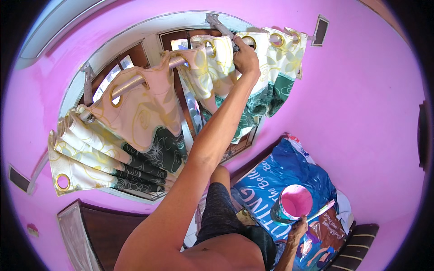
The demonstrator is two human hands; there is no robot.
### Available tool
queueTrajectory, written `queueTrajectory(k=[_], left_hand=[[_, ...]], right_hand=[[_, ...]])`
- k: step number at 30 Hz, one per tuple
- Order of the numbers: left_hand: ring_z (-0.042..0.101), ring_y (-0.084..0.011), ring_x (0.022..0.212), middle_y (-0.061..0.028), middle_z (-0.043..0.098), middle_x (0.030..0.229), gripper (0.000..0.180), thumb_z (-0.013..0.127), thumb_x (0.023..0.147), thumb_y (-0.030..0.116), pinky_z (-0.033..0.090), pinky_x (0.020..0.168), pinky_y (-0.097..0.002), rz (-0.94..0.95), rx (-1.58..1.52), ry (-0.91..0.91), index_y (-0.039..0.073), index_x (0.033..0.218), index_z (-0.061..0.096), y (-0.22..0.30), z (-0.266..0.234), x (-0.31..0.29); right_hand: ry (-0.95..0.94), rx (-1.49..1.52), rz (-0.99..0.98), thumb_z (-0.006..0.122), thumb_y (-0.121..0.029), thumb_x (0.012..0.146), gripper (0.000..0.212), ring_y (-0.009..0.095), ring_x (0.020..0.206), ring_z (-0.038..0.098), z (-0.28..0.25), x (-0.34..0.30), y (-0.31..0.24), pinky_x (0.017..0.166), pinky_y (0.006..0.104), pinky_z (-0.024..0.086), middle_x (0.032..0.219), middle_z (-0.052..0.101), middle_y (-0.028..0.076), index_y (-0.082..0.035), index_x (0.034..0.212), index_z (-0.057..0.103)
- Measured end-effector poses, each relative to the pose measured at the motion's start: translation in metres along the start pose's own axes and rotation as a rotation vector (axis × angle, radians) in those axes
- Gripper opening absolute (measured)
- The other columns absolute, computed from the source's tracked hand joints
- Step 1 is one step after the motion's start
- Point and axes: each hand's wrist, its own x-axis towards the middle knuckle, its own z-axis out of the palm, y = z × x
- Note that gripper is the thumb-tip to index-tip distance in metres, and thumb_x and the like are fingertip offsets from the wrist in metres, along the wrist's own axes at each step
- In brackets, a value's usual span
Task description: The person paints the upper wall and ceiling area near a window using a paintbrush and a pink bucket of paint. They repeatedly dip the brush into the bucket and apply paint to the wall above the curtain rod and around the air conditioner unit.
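My left arm stretches up across the middle, and my left hand [247, 58] is closed on the metal curtain rod [131, 85] near its right bracket [219, 23]. Eyelet curtains, white and gold above and dark green below, hang from the rod; the right curtain [285, 86] bunches around my hand, and the left curtain [140, 108] spreads toward the lower left. Low on the right, my right hand [296, 229] grips a paint bucket [296, 201] that is pink inside. A slim, paint-smeared brush [322, 210] sticks out from the same hand, beside the bucket.
Behind the curtains is a brown-framed window [122, 61] in an arched white recess. A blue printed plastic sheet [266, 171] covers something below on the right, beside a dark striped cushion [361, 246]. A brown wooden panel [108, 230] stands lower left. Pink walls [357, 90] surround this.
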Motion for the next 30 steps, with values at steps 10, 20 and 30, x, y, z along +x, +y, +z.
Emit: queueTrajectory(k=[10, 20, 30], left_hand=[[0.031, -0.012, 0.038, 0.0027, 0.036, 0.048, 0.055, 0.04, 0.088, 0.058, 0.032, 0.041, -0.0262, -0.159, -0.195, -0.071, 0.009, 0.062, 0.041, 0.033, 0.013, -0.017], [0.043, -0.0132, 0.058, -0.0009, 0.048, 0.07, 0.049, 0.04, 0.087, 0.055, 0.042, 0.066, -0.0314, -0.264, -0.203, -0.165, 0.009, 0.074, 0.046, 0.06, 0.013, -0.04], [0.054, -0.0187, 0.071, -0.005, 0.054, 0.085, 0.052, 0.051, 0.081, 0.058, 0.045, 0.068, -0.0336, -0.308, -0.203, -0.117, 0.006, 0.089, 0.052, 0.029, 0.0, -0.032]], right_hand=[[0.029, -0.027, 0.001, 0.062, -0.019, 0.083, 0.014, 0.003, 0.04, 0.034, -0.01, 0.004, 0.014, 0.037, 0.0212, 0.022, 0.053, 0.042, -0.007, -0.012, 0.074, 0.053], [0.038, -0.05, 0.035, 0.063, -0.017, 0.081, 0.017, 0.003, 0.04, 0.035, 0.006, 0.0, 0.013, 0.036, 0.0209, 0.022, 0.053, 0.041, -0.008, -0.013, 0.072, 0.051], [0.046, -0.057, 0.053, 0.065, -0.018, 0.079, 0.017, 0.004, 0.04, 0.035, 0.016, 0.003, 0.011, 0.036, 0.0221, 0.023, 0.053, 0.041, -0.006, -0.013, 0.071, 0.051]])
